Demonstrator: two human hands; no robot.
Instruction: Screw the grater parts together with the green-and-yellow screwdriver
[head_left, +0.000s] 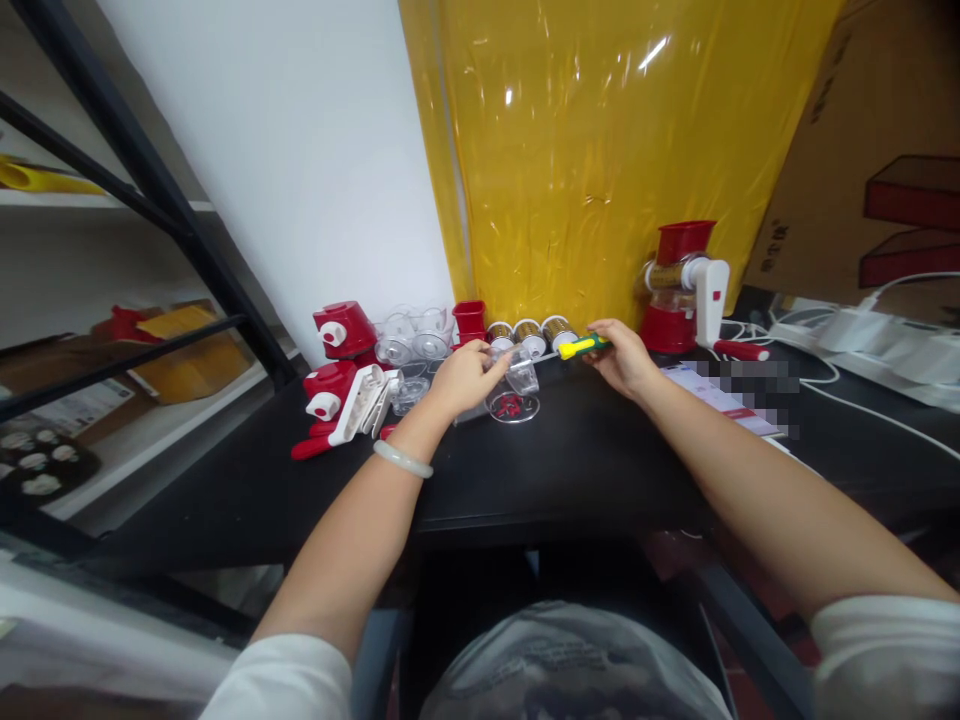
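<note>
My left hand (471, 378) is closed around a clear plastic part (523, 376) above the black table. In my right hand (621, 358) is a screwdriver (581, 347) with a yellow and green handle, its shaft pointing left toward the clear part. Whether the tip touches the part I cannot tell. Just below the clear part sits a round clear dish (513, 408) with small red pieces in it. Behind my hands lie several metal drums (529, 337) with white rims, next to a red hopper (469, 320).
An assembled red and white rotary grater (681, 290) with a crank stands at the back right. Red housings (343, 330), white crank handles (356, 408) and clear cups (415, 335) lie on the left. Papers (724, 395), cables and a power strip (862, 335) are at the right.
</note>
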